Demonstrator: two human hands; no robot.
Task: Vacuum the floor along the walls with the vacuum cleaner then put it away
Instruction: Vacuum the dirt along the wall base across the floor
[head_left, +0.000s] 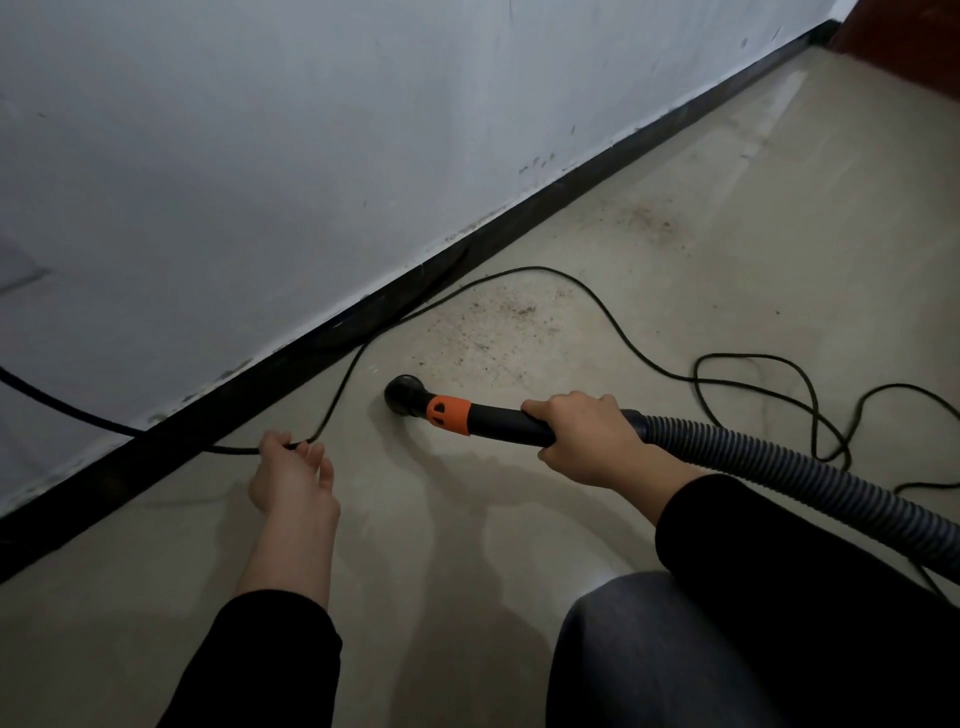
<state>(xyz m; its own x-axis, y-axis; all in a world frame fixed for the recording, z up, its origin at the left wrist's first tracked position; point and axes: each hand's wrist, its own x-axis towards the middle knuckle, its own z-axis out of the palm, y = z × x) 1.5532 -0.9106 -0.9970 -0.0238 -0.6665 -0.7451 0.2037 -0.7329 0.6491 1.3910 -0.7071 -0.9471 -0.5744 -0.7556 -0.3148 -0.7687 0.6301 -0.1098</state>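
My right hand (582, 439) grips the black handle of the vacuum wand (498, 423), which has an orange collar (449, 414). Its round black nozzle (405, 395) touches the beige floor (727, 249) a short way from the black skirting board (363, 317). A ribbed grey hose (810, 478) runs from the handle off the right edge. My left hand (291, 475) pinches the thin black power cord (343, 379) near the skirting board. Brown dirt specks (498, 322) lie on the floor just beyond the nozzle. The vacuum's body is out of view.
The cord loops across the floor to the right (779, 384) and also runs up the white wall (260, 156) at the left (57, 408). A second dirt patch (649, 223) lies farther along. My bent knee (654, 654) fills the lower right.
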